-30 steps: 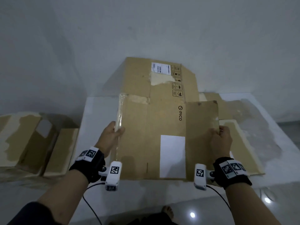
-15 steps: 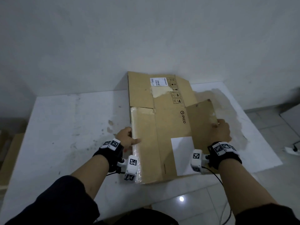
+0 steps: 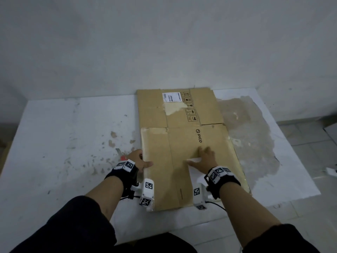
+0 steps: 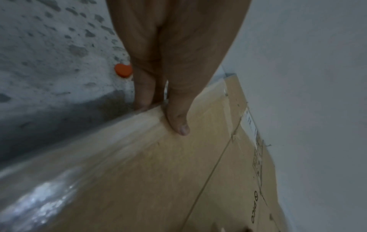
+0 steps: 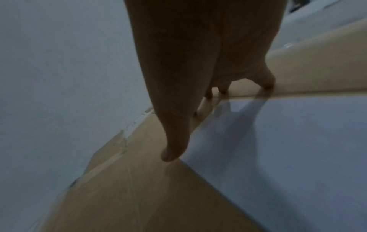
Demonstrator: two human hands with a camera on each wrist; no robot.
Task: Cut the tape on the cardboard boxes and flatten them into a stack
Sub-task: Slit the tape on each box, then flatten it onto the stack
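A flattened brown cardboard box (image 3: 182, 143) lies on the white table (image 3: 73, 143), its far end near the wall. My left hand (image 3: 139, 160) pinches its left edge, thumb (image 4: 178, 124) on top and fingers at the edge. Clear tape shines along that edge (image 4: 49, 196). My right hand (image 3: 205, 159) rests flat on the middle of the box (image 5: 139, 196), fingers spread and thumb (image 5: 172, 149) at the corner of a white label (image 5: 288, 157). An orange-handled cutter (image 3: 122, 156) lies on the table just left of my left hand; its orange end (image 4: 123, 72) also shows in the left wrist view.
The grey wall (image 3: 164, 42) rises right behind the table. A brown worn patch (image 3: 251, 139) covers the table's right part. Tiled floor (image 3: 310, 152) lies beyond the right edge. The table's left half is white with small chipped spots (image 3: 102, 161).
The box was carried rightwards over to this table and laid flat. My right hand let go of the right flap and now presses on top. The left hand keeps the left edge.
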